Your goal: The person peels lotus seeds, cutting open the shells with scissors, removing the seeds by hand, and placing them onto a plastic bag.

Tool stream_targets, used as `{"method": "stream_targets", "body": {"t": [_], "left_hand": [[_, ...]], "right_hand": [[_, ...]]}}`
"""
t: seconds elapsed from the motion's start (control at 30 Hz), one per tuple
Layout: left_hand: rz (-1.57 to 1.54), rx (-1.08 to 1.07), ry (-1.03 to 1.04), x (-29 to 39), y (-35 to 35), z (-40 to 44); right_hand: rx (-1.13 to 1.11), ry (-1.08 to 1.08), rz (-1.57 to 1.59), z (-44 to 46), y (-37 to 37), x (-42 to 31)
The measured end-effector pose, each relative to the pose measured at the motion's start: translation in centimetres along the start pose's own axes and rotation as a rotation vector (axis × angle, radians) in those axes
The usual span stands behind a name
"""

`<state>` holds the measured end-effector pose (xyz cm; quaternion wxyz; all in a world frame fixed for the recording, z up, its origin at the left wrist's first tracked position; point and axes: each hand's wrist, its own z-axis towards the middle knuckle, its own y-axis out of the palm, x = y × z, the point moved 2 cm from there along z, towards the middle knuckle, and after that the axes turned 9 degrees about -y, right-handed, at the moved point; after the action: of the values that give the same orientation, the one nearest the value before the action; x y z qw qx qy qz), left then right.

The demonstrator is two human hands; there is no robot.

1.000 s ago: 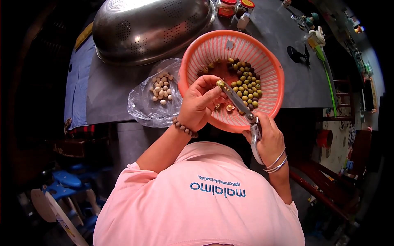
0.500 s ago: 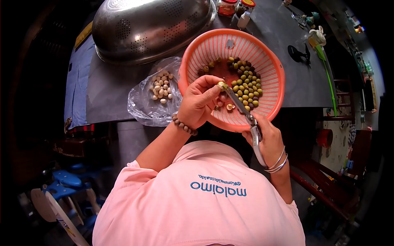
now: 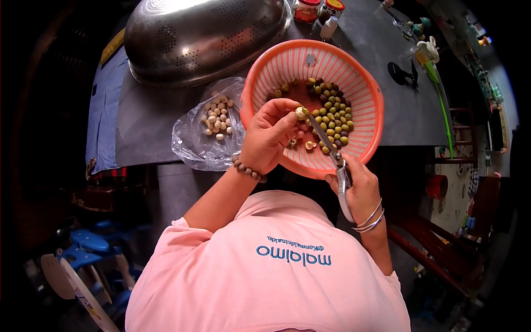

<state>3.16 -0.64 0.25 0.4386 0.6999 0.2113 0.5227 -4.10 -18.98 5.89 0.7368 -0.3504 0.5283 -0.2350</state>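
My left hand (image 3: 272, 135) pinches a partly peeled lotus seed (image 3: 301, 113) between thumb and finger, over the near left of an orange plastic basket (image 3: 371, 102). White flesh shows on it beside a bit of green shell. My right hand (image 3: 358, 188) grips the handles of metal kitchen scissors (image 3: 338, 166). Their blades point up and left, slightly parted, with the tips close to the seed. Several unpeeled green and brown lotus seeds (image 3: 332, 119) lie in the basket, along with a piece of pale shell (image 3: 310, 145).
Left of the basket, a clear plastic bag (image 3: 191, 146) holds several peeled whitish seeds (image 3: 218, 119). An upturned metal colander (image 3: 204, 41) stands behind it on the dark table (image 3: 146, 124). Red-lidded jars (image 3: 305, 10) and a small white bottle (image 3: 328, 27) are at the back. A black stand (image 3: 404, 73) is at right.
The scissor blades have drawn back slightly to the right of the seed and parted a little. More of the seed's white flesh shows now. My left hand has barely moved.
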Motion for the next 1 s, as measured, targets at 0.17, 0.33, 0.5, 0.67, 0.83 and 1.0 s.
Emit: {"method": "stream_targets", "body": {"t": [0.17,0.33,0.5,0.67,0.83,1.0], "left_hand": [[0.102,-0.014,0.077,-0.15,-0.46,-0.09],[0.081,-0.012,0.020,0.05,-0.28,-0.40],[0.120,-0.020,0.048,-0.13,-0.55,-0.38],[0.133,-0.033,0.031,0.25,-0.24,-0.56],[0.124,-0.060,0.010,0.29,-0.12,-0.53],[0.134,-0.082,-0.004,0.19,-0.24,-0.43]], "right_hand": [[0.001,0.007,-0.033,0.06,0.00,-0.42],[-0.002,0.019,-0.036,-0.02,-0.09,-0.65],[-0.016,-0.002,-0.028,-0.05,-0.15,-0.50],[-0.049,0.028,0.001,-0.07,-0.20,-0.49],[-0.064,0.001,0.043,-0.17,-0.38,-0.23],[-0.104,0.015,0.169,-0.54,-0.57,-0.15]]}}
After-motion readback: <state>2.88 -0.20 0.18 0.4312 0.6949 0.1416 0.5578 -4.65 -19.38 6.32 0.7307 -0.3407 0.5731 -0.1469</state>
